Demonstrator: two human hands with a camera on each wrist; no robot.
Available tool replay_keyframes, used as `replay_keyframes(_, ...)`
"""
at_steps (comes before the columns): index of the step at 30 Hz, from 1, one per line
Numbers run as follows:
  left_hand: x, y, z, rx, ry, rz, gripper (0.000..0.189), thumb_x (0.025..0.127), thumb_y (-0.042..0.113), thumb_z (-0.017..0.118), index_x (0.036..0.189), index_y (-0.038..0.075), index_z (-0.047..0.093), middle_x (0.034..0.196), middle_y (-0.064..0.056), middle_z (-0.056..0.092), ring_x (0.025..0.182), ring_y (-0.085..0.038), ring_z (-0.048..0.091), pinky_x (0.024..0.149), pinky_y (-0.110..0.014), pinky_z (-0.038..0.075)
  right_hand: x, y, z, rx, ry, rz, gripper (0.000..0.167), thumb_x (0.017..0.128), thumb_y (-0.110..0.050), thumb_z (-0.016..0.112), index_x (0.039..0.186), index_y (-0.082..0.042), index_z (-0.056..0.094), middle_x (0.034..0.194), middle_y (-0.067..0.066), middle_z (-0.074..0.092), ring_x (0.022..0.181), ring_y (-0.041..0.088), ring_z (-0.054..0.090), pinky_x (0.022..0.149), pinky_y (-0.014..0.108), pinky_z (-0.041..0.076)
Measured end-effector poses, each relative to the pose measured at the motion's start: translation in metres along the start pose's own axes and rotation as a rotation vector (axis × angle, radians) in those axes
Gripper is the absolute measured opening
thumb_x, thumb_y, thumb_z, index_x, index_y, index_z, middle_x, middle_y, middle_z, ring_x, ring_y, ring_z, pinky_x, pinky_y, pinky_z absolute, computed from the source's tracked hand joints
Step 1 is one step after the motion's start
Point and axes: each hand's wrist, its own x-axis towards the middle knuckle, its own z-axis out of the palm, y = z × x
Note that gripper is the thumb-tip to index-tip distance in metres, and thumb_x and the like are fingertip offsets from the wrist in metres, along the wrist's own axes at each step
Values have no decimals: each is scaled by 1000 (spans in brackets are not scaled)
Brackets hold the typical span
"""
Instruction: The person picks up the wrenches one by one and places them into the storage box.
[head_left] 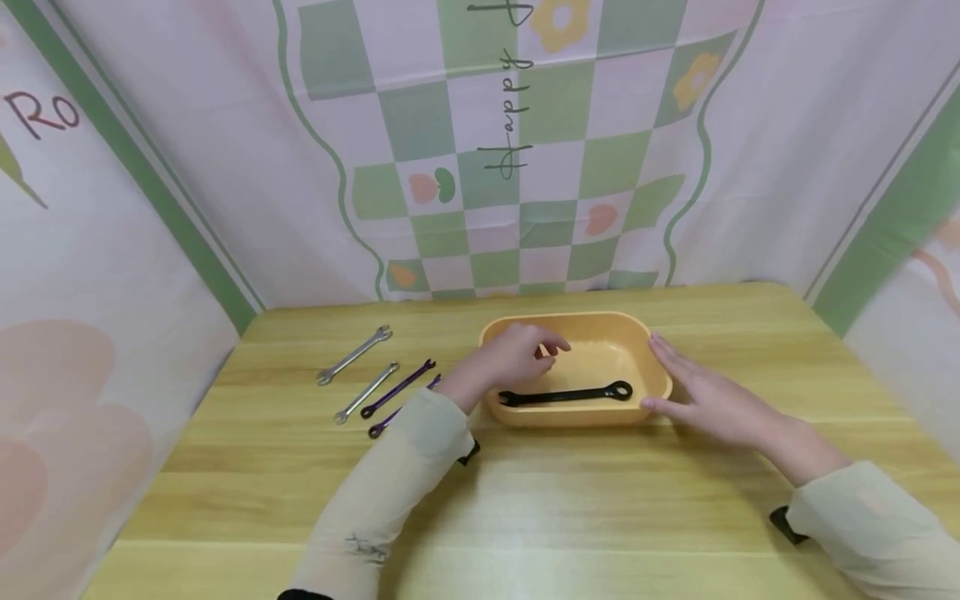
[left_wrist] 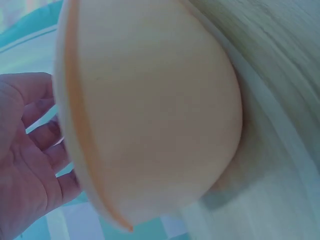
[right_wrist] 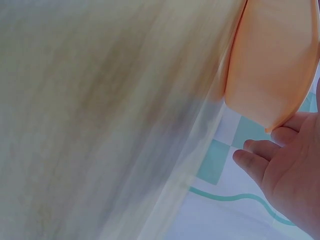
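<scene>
Wide tabletop before bin rim

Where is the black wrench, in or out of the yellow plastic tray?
In: the head view shows the black wrench inside the yellow plastic tray.

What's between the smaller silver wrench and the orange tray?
The head view shows a purple wrench, then a second purple wrench, partly hidden by the left arm that crosses there.

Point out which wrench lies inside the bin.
The black wrench, the only one inside the bin; the two silver wrenches and two purple wrenches lie on the table.
</scene>
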Motion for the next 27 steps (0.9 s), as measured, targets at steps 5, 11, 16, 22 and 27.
replay_keyframes(5,-3,1,-3,15,9,21,31,102,8,59,131,6,69,119,-10,71,99,-17,66,84,-24,53,0,1,-1,4,1,-1,97,100,-49,61,164,-7,3,169,17,1,144,57,22,111,70,24)
replay_keyframes(11,-11,2,-11,33,30,34,32,102,8,60,133,6,68,120,-10,71,103,-19,67,87,-28,53,0,1,-1,9,-2,-3,96,100,-49,61,164,-6,3,169,17,1,144,57,21,112,70,23)
replay_keyframes(16,-19,0,-19,-8,57,17,32,104,9,57,134,7,67,123,-9,69,103,-17,64,86,-28,52,0,0,-2,11,-5,3,96,100,-49,61,164,-7,3,169,16,0,144,56,21,112,70,23)
replay_keyframes(22,-30,-6,-30,-45,81,-3,32,103,9,57,133,7,68,127,-9,69,103,-18,63,85,-29,53,0,0,-3,12,-9,5,96,100,-50,61,165,-8,3,169,15,0,145,56,20,112,70,23)
replay_keyframes(27,-42,-12,-41,-68,126,-33,31,103,10,59,132,8,68,132,-9,67,104,-19,63,78,-30,54,0,0,-2,13,-10,7,96,101,-50,61,165,-9,2,169,15,-1,144,56,21,111,71,23)
